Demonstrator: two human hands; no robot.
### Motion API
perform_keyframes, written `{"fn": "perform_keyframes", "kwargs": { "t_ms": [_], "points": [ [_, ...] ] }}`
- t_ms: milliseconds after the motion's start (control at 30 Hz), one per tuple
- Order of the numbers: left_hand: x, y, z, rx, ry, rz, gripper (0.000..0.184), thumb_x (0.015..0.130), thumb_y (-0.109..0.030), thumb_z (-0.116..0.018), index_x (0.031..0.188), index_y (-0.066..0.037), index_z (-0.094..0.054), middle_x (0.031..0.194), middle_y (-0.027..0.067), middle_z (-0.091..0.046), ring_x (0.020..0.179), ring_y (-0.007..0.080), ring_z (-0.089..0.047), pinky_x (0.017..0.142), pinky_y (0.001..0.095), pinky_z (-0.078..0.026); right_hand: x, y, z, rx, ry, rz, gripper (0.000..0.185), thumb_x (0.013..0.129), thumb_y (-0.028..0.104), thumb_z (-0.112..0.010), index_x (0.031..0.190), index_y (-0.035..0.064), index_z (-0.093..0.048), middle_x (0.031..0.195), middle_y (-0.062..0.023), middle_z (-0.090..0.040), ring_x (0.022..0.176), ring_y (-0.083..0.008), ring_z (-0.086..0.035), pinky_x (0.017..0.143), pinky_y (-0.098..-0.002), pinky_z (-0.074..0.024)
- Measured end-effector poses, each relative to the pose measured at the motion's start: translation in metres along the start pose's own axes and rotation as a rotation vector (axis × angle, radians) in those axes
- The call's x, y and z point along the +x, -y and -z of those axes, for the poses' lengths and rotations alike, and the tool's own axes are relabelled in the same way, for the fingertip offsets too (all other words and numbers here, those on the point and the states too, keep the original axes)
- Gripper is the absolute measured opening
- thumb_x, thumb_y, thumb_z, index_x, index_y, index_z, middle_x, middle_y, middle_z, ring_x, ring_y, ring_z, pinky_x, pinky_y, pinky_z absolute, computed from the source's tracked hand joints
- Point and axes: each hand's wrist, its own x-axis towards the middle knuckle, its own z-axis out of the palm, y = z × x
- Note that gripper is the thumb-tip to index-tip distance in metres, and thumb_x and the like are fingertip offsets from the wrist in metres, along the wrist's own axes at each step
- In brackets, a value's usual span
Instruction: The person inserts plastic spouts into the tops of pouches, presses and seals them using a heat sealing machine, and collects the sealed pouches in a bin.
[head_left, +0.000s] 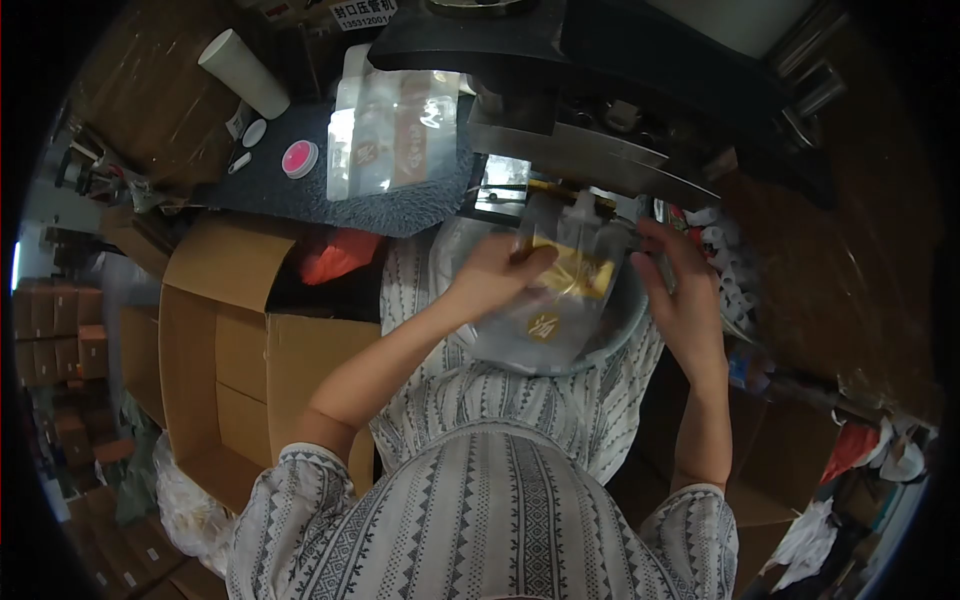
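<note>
And here's the spouted pouch (pixel 570 312), glossy see-through plastic with gold print, its slim pale spout (pixel 584 206) pointing away from the body, right above the round, pale basin (pixel 632 335) at the lap. The left hand (pixel 495 275) has it: forearm slanting in, thumb across the front, fingers gripping the left side. Opposite, the right hand (pixel 685 290) is raised, forearm nearly upright, fingers bent and spread, thumb and forefinger apart; whether they touch the edge is impossible to tell. On the dark bench (pixel 262 190), a shaggy grey cloth (pixel 410 215) carries clear flat pouches (pixel 395 140), overlapping too closely to count. Nearby: 1 round pink-topped pot (pixel 299 157), 1 tall white cylinder (pixel 243 73). At left, 1 open cardboard box (pixel 310 360).
</note>
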Motion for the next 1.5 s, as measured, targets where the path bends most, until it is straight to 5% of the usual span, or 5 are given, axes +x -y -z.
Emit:
{"fn": "perform_keyframes", "kwargs": {
  "t_ms": [233,367,500,1433,1500],
  "points": [
    [0.032,0.017,0.0,-0.412,-0.055,0.03,0.032,0.093,-0.028,-0.059,0.105,0.001,-0.063,0.086,0.0075,-0.067,0.07,0.0102,-0.063,0.062,0.023,-0.051,0.021,-0.1,0.005,-0.719,-0.297,0.188,0.029,0.083,0.007,-0.059,0.112,0.0044,-0.058,0.103,-0.0136,-0.063,0.09,-0.0309,-0.061,0.077,-0.0391,-0.0495],
    [0.042,0.034,0.081,0.719,-0.94,-0.738,0.049,0.087,-0.034,-0.063,0.118,0.002,-0.054,0.118,0.0212,-0.056,0.107,0.0382,-0.054,0.09,0.0444,-0.044,0.027,-0.096,0.001,-0.814,-0.049,-0.138,0.034,0.083,0.008,-0.058,0.117,0.0023,-0.055,0.115,-0.0156,-0.058,0.103,-0.0325,-0.057,0.085,-0.0428,-0.0475],
    [0.028,0.079,0.088,1.238,-0.859,-0.594,0.055,0.083,-0.031,-0.067,0.126,-0.002,-0.047,0.129,0.0213,-0.047,0.113,0.038,-0.047,0.094,0.0437,-0.038,0.023,-0.092,0.006,-0.768,-0.142,-0.175,0.023,0.083,0.011,-0.058,0.105,0.0054,-0.058,0.102,-0.0133,-0.06,0.097,-0.032,-0.058,0.084,-0.0426,-0.0471],
    [-0.037,0.031,0.003,0.578,-0.311,-0.675,0.008,0.08,-0.007,-0.068,0.085,-0.002,-0.065,0.071,0.0105,-0.059,0.058,0.0239,-0.06,0.053,0.0332,-0.046,0.009,0.011,-0.021,0.179,0.121,0.168,0.022,0.081,0.005,-0.066,0.103,0.0007,-0.063,0.096,-0.0128,-0.066,0.085,-0.0284,-0.063,0.076,-0.0358,-0.0518],
    [-0.023,0.024,-0.004,0.119,-0.084,-0.246,0.017,0.086,-0.017,-0.067,0.083,-0.001,-0.066,0.068,0.0089,-0.062,0.058,0.0157,-0.061,0.054,0.0311,-0.047,0.01,0.005,-0.016,0.157,0.042,0.102,0.024,0.082,0.006,-0.066,0.105,0.0008,-0.063,0.095,-0.0136,-0.066,0.085,-0.0276,-0.064,0.075,-0.0346,-0.0516]
  ]
}}
